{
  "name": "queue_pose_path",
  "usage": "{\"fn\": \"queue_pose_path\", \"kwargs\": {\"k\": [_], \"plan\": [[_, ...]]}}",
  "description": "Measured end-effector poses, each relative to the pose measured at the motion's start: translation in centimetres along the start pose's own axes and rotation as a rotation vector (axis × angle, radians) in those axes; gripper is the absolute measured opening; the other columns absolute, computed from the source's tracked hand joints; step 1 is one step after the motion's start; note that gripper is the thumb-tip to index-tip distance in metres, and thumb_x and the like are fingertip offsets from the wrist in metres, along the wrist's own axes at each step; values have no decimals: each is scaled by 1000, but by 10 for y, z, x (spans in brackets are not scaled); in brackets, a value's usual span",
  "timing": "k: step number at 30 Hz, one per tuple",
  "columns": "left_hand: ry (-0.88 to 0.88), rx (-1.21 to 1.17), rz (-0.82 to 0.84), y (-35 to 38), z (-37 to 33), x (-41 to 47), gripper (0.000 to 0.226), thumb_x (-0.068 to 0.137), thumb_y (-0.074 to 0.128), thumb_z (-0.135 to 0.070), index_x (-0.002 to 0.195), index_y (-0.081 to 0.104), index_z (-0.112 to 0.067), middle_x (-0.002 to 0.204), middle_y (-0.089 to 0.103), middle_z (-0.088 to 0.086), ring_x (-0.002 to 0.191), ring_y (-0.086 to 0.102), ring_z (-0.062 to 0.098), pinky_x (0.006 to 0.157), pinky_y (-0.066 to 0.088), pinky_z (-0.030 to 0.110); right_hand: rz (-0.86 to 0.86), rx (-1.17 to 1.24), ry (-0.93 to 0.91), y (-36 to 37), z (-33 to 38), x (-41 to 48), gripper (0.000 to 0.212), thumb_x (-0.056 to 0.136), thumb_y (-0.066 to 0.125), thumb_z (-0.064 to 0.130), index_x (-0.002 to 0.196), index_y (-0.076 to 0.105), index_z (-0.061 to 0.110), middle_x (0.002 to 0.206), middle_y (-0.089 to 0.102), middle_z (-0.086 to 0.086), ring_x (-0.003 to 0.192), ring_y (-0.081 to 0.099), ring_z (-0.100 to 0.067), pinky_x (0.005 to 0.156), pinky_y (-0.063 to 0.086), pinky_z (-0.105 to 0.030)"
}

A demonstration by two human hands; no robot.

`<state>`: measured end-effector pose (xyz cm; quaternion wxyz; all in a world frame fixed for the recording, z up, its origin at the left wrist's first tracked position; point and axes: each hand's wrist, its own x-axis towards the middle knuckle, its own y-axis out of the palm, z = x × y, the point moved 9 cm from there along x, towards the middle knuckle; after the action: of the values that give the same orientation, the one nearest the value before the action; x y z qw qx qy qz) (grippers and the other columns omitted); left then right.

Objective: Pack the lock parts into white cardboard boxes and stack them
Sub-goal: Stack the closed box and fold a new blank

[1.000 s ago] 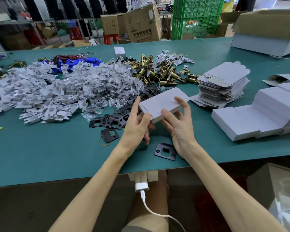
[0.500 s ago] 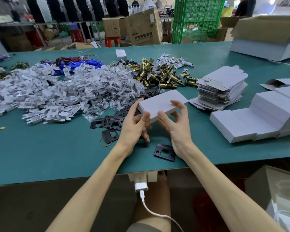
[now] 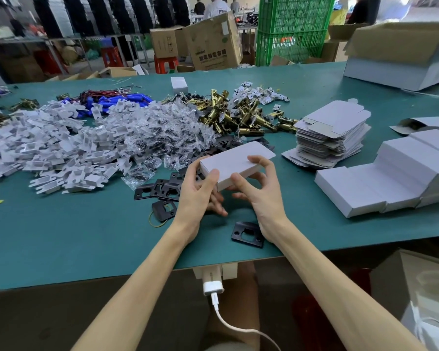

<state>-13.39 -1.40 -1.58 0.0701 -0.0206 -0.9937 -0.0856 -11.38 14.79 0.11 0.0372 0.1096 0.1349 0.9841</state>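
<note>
- Barely any shift against 0.5 s ago: white box [image 3: 235, 160] is still held clear of the table [image 3: 86, 236] between both hands, grips much the same
- Left hand [image 3: 200, 196] grips the near-left end, thumb on the front corner, fingers tucked beneath
- Right hand [image 3: 261, 198] grips the near long side: index finger laid on the top face, thumb against the side wall, other fingers curled under
- Box long axis runs on a diagonal, near-left to far-right; top face looks flat and closed, far end not resolvable
- Key relation: stack of packed boxes [image 3: 380, 178] lies to the right of the hands, well apart, on the right hand's side, so the right hand is the nearer carrier
- Judgement: next move is a rightward carry; the box axis probably needs a turn to match the stack's rows
- 1 black strike plate [image 3: 247, 234] lies on the table just beside the right wrist, unpacked
</note>
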Motion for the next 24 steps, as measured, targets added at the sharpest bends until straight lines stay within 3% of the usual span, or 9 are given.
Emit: {"fn": "queue_pose_path", "kwargs": {"k": [3, 6, 10, 12, 15, 17, 19, 22, 24], "plan": [[-3, -11, -22, -2, 1, 0, 41, 106, 58, -33, 144, 46, -23, 66, 58, 14, 40, 55, 27, 50, 58, 39, 17, -7, -18, 2, 1, 0, 60, 92, 76, 18, 141, 49, 38, 129, 59, -13, 85, 75, -30, 71, 61, -33], [-12, -78, -57, -5, 1, 0, 33, 103, 56, -33, 133, 53, -20, 67, 58, 12, 42, 52, 23, 50, 56, 37, -13, 25, -43, -4, 0, 1, 79, 94, 74, 21, 154, 31, 49, 127, 60, -10, 90, 76, -32, 73, 62, -35], [-43, -164, -27, -1, 0, 1, 33, 100, 50, -33, 125, 55, -12, 66, 56, 8, 43, 45, 18, 49, 52, 33, -99, 141, 54, -12, -11, 3, 106, 85, 79, 33, 163, 7, 29, 131, 61, -9, 105, 74, -27, 88, 60, -40], [-56, -118, 54, 9, 1, -2, 32, 99, 51, -33, 123, 57, -13, 62, 53, 8, 41, 41, 19, 47, 50, 33, -38, 87, 83, -5, -13, 3, 105, 79, 82, 44, 161, 21, 16, 131, 66, -4, 116, 69, -19, 99, 56, -40], [-55, -1, 167, 21, 0, -8, 24, 98, 52, -35, 113, 61, -18, 59, 52, 6, 38, 40, 20, 45, 50, 32, 17, 81, 102, 2, -12, 1, 66, 72, 86, 47, 126, 60, 18, 115, 75, 0, 113, 69, -20, 105, 51, -43], [-47, 16, 181, 23, -2, -11, 16, 101, 52, -36, 106, 66, -31, 58, 55, 6, 37, 45, 20, 42, 50, 31, 2, 122, 116, 0, -14, 1, 62, 65, 89, 44, 114, 64, 15, 105, 77, 0, 106, 71, -21, 104, 51, -46], [-29, 38, 152, 21, -5, -13, 19, 108, 50, -40, 112, 68, -38, 58, 57, 8, 37, 50, 20, 41, 51, 31, -51, 145, 125, -4, -15, 1, 72, 58, 96, 44, 115, 63, 14, 103, 76, -1, 107, 71, -24, 106, 50, -47], [39, 159, 71, 17, -10, -13, 32, 108, 47, -44, 131, 61, -27, 59, 54, 10, 41, 50, 18, 40, 48, 31, -85, 156, 91, -7, -12, 0, 86, 51, 99, 50, 119, 58, 16, 102, 75, 2, 103, 70, -18, 99, 53, -39], [126, 287, 16, 14, -20, -14, 39, 101, 53, -50, 132, 64, -28, 73, 53, 7, 55, 50, 13, 51, 47, 31, -85, 132, 56, -7, -7, 0, 95, 47, 97, 58, 122, 56, 17, 102, 71, 2, 99, 68, -13, 94, 54, -34]]}}
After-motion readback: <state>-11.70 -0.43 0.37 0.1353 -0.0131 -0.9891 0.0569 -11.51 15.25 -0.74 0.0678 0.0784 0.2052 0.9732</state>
